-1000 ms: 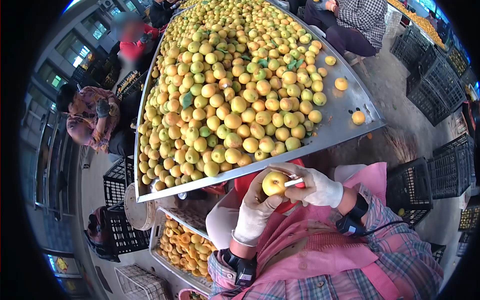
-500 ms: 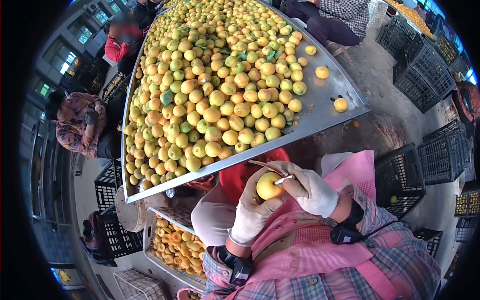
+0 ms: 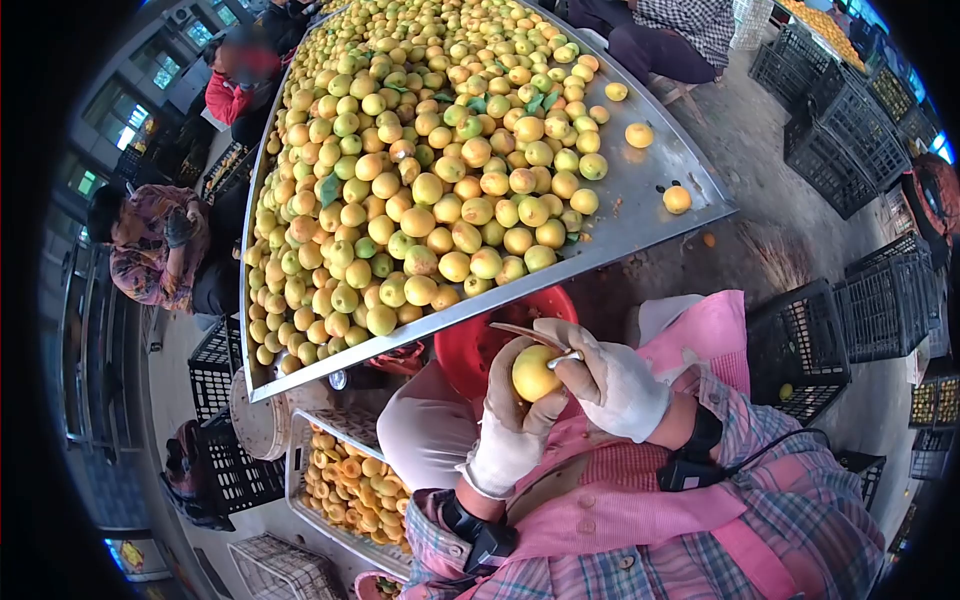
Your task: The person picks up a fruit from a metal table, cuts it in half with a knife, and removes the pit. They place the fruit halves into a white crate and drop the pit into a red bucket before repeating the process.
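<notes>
In my gloved left hand (image 3: 508,415) I hold a yellow apricot (image 3: 536,374), with the fingers wrapped behind it and the thumb underneath. My gloved right hand (image 3: 610,385) is closed on a small hand tool (image 3: 522,333) with a long, curved brown part. Its short metal part (image 3: 566,358) rests at the apricot's right side. The exact kind of tool does not show. Both hands are above my lap, just over a red basin (image 3: 462,350). A large heap of whole apricots (image 3: 400,190) lies beyond them.
A metal-edged sorting table (image 3: 650,185) carries the heap. A white crate of cut apricots (image 3: 360,485) stands at lower left. Black crates (image 3: 800,350) are at right. Other people sit along the table, one in a patterned top (image 3: 155,250) at left.
The view has shifted slightly. My right fingers and the metal part have turned a little against the apricot; my left hand still holds it.
</notes>
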Demonstrator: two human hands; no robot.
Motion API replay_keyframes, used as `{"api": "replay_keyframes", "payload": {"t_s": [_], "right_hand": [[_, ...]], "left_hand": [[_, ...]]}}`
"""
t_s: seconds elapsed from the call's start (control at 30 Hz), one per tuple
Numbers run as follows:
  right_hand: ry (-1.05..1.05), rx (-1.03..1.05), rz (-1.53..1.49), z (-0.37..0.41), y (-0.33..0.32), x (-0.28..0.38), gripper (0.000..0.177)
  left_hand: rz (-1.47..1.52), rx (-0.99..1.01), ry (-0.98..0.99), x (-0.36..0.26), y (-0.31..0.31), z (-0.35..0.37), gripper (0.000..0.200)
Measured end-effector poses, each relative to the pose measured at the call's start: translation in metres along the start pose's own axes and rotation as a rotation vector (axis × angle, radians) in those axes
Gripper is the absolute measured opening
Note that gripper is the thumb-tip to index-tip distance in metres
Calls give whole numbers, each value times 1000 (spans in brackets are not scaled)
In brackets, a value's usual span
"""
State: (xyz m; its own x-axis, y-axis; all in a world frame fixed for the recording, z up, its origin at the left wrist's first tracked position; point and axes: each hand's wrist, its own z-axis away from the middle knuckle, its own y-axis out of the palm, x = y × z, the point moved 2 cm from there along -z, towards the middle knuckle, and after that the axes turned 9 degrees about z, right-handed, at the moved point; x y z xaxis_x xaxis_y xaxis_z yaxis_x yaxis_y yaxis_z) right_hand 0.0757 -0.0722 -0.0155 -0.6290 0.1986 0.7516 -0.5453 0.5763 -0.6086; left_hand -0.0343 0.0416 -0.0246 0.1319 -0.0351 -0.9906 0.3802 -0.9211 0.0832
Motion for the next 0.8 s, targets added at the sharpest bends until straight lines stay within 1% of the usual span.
{"api": "replay_keyframes", "payload": {"t_s": [0.07,0.13,0.17,0.23,0.27,0.3,0.37,0.4,0.43,0.47,0.5,0.53,0.57,0.6,0.63,0.7,0.73,0.77,0.8], "right_hand": [[2,-8,1,-1,3,-3,41],[54,-1,-153,-2,9,-5,42],[57,-1,-153,-1,15,-9,42],[189,22,-561,-3,27,-13,45],[263,58,-769,0,28,-11,44],[265,56,-772,0,21,-10,44],[665,411,-1058,4,13,-10,43],[759,512,-1109,3,6,1,48],[757,509,-1114,3,5,0,48],[782,560,-1196,6,6,-2,49],[805,612,-1277,8,6,-4,51],[807,607,-1280,11,4,-10,51],[752,633,-1307,14,1,-17,51],[694,659,-1331,14,-4,-17,53],[693,654,-1329,15,-11,-15,53],[684,382,-1228,15,-32,-11,54],[579,350,-1091,16,-43,-16,52],[545,278,-938,16,-59,-15,46],[463,126,-754,20,-67,-23,40]], "left_hand": [[-21,-12,16,2,1,0,61],[-42,-21,29,2,2,0,60],[-61,-34,36,1,3,-1,59],[-83,-42,38,1,1,-3,59],[-164,-26,71,3,-3,-4,59],[-244,-11,105,5,-6,-5,59],[-244,-2,93,13,-11,-5,59],[-162,-6,48,17,-12,-5,60],[-80,-10,0,19,-12,-5,60],[-84,-5,-4,19,-11,-4,60],[64,-10,-54,18,-8,-3,62],[214,-17,-104,18,-6,-3,64],[215,-13,-106,20,-5,-3,64],[320,1,-146,22,-4,-4,68],[425,15,-186,23,-3,-4,72],[452,2,-218,23,0,-4,75],[478,-14,-254,22,2,-5,78],[478,-10,-254,20,4,-6,78],[519,8,-282,18,6,-6,79]]}}
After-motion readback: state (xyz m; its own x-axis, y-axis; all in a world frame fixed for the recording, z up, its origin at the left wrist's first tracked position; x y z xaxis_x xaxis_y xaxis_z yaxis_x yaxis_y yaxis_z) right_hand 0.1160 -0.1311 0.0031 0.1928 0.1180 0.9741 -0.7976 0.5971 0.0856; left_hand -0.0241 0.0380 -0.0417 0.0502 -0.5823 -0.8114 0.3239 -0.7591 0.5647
